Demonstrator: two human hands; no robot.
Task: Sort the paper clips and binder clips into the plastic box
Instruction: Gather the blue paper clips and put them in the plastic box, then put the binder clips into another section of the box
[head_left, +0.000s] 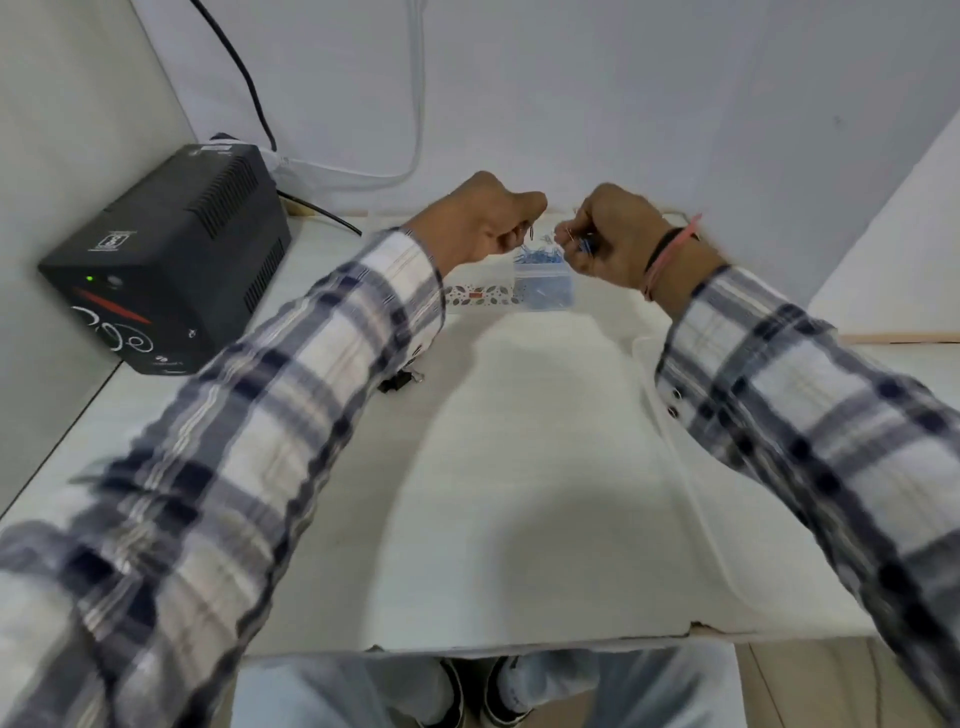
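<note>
A small clear plastic box (544, 290) with blue paper clips inside stands at the far middle of the white table (519, 467). More blue paper clips (537, 254) are heaped at its top. My left hand (483, 221) hovers just left of the box and pinches a small dark paper clip (531, 233). My right hand (615, 234) hovers just right of the box, fingers curled round several clips (579, 241), some blue. A black binder clip (402, 382) lies on the table, partly hidden under my left sleeve.
A black power unit (171, 260) with a green light sits at the table's back left, cables running up the wall behind it. A patterned strip (480, 297) lies left of the box. The table's front edge is chipped near the right.
</note>
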